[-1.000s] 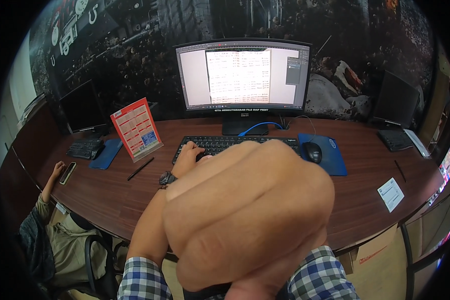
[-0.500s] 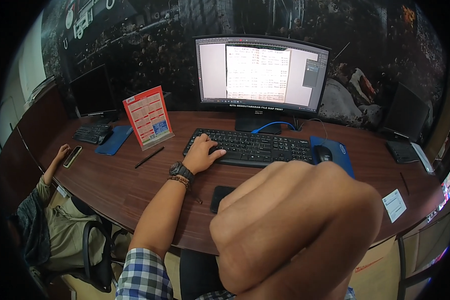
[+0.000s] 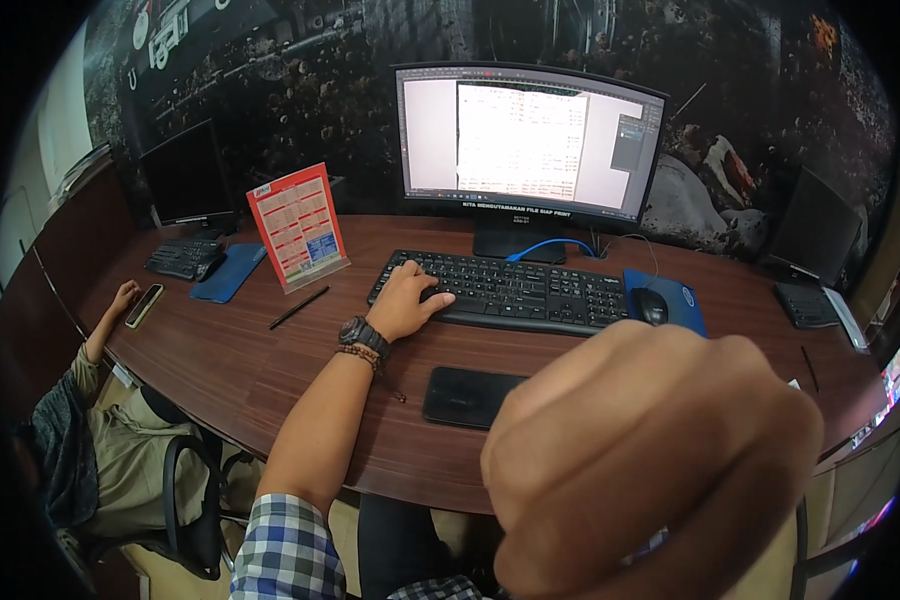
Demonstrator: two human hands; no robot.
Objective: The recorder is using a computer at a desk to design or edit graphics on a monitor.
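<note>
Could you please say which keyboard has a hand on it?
The middle keyboard, before the lit monitor: the left hand rests there; the side keyboards are untouched.

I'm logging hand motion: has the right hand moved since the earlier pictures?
Yes: against the central black keyboard, the right hand has shifted rightward and lower in the view.

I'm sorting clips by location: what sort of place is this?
Probably an office or shop workspace: a brown wood-grain desk bears a wide, lit, black-framed monitor and a long black plastic keyboard.
</note>
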